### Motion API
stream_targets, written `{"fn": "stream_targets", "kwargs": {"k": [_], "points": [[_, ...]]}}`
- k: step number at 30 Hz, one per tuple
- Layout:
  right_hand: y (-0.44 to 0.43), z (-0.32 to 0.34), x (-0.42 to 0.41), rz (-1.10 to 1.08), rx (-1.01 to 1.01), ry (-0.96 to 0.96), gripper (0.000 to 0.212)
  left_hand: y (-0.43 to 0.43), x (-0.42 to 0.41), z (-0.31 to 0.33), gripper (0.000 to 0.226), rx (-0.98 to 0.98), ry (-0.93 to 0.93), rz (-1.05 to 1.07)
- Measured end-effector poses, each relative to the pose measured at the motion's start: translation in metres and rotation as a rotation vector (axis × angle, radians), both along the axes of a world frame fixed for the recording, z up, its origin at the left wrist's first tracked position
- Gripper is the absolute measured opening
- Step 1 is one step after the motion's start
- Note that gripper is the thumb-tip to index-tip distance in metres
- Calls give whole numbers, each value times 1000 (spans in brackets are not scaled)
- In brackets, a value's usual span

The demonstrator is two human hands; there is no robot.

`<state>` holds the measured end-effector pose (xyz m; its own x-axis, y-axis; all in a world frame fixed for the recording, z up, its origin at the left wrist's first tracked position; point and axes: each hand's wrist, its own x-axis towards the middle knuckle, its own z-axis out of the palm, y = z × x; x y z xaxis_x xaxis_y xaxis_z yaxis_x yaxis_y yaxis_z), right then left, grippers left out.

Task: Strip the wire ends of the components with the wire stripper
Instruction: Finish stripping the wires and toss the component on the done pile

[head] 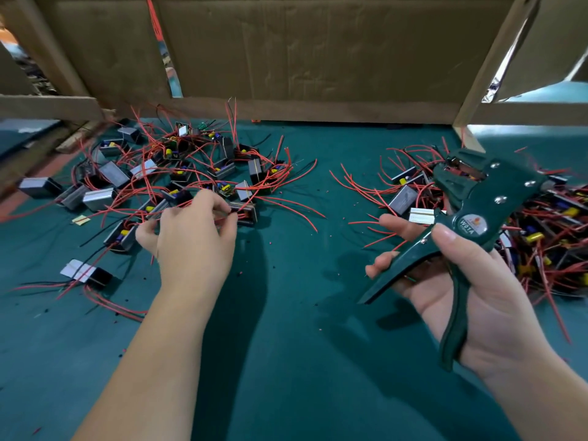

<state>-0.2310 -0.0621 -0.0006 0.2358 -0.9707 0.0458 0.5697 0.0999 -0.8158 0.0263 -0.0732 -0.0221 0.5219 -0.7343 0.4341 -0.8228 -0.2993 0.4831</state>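
Observation:
A dark green wire stripper [471, 211] is held up at the right by my right hand [471, 291], whose fingers curl round its handles; its jaws point up and away, with nothing in them. My left hand [191, 230] reaches into the left pile of components [178, 173], small black and silver boxes with red and black wires. Its fingertips pinch red wires beside a black component [246, 213]. A second pile of components [547, 230] lies at the right, behind the stripper.
The green table mat [286, 329] carries small bits of cut insulation. A lone component [95, 275] lies at the near left. A cardboard wall [318, 52] and wooden frame bars [47, 106] close the back.

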Motion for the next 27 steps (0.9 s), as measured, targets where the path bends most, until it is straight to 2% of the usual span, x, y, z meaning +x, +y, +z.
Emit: {"fn": "stream_targets", "kwargs": {"k": [3,5,8,11,13,14,15,17,20,23,25,27], "points": [[-1,-1,1,-3,7,7,35,0,0,0,10,-8,20,-69],[-1,-1,2,3,17,10,36,1,-1,1,13,40,135,-147],[-2,-1,2,20,21,15,42,1,-10,9,15,-67,590,-333],[-1,0,3,26,49,-4,70,5,-17,22,14,-161,1145,-570],[-1,2,2,56,77,-49,60,9,-20,27,14,-173,1406,-719],[0,4,1,88,95,-67,53,11,-22,29,16,-175,1486,-772],[0,5,1,140,118,-82,56,12,-25,29,16,-176,1533,-808],[1,7,-1,291,178,-130,74,13,-34,26,14,-163,1539,-849],[3,8,-1,479,237,-230,82,16,-48,19,10,-89,1300,-955],[5,7,0,514,250,-194,92,20,-52,16,17,44,947,-1101],[5,7,1,515,251,-177,94,24,-52,18,12,121,839,-1171],[4,7,2,516,263,-180,96,26,-52,19,11,152,822,-1183]]}}
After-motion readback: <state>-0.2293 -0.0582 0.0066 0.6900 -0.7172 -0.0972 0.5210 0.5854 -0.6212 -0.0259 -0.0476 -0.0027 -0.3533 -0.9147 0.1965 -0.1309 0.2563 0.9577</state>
